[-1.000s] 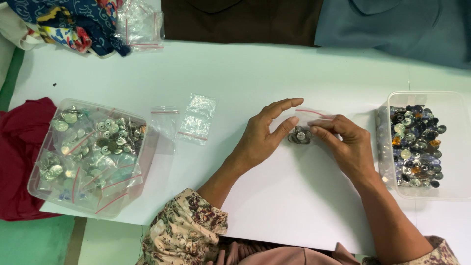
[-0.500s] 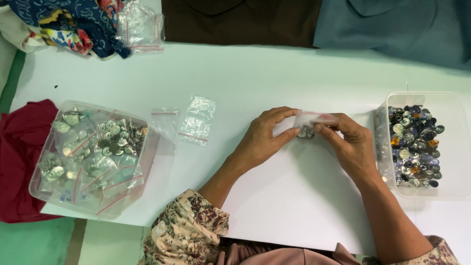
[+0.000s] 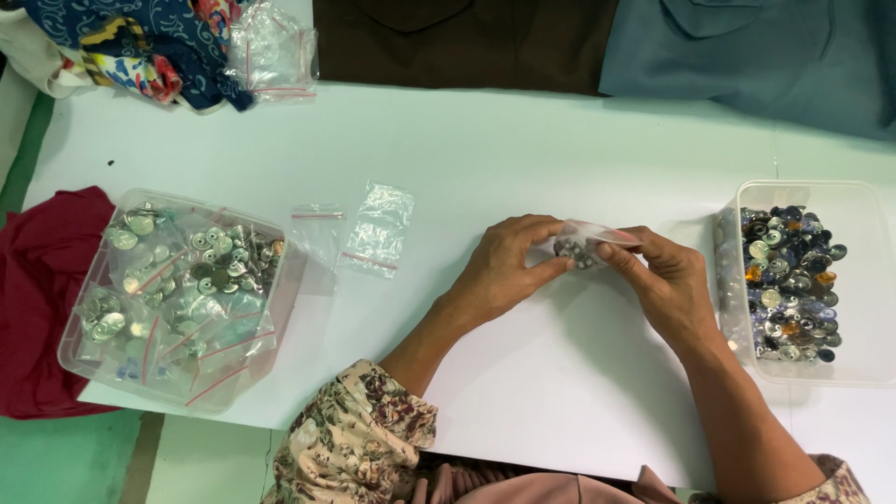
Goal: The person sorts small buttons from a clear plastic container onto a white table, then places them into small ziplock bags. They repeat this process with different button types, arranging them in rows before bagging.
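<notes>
Both hands met over the middle of the white surface (image 3: pixel 523 140), and between them sat a small clear bag (image 3: pixel 581 245) with a clump of metal buttons inside. The left hand (image 3: pixel 504 271) had its fingers (image 3: pixel 551 269) curled in, pinching the bag's left end from below and above. The right hand (image 3: pixel 667 280) pinched the other end, fingertips (image 3: pixel 609 252) pressed together on the plastic near its pinkish seal strip. The bag was held just off the surface, as far as I could judge.

Just beside the right hand stood a clear tub of loose buttons (image 3: pixel 793 280) (silver, dark, a few amber ones). Well off to the left was a second tub of filled bags (image 3: pixel 177 294), and between it and the hands lay two empty bags (image 3: pixel 373 229), flat.

The buttons in the held bag were mostly covered by fingers and glare, so I could not count them. The person's forearms ran out of view at the bottom edge.
</notes>
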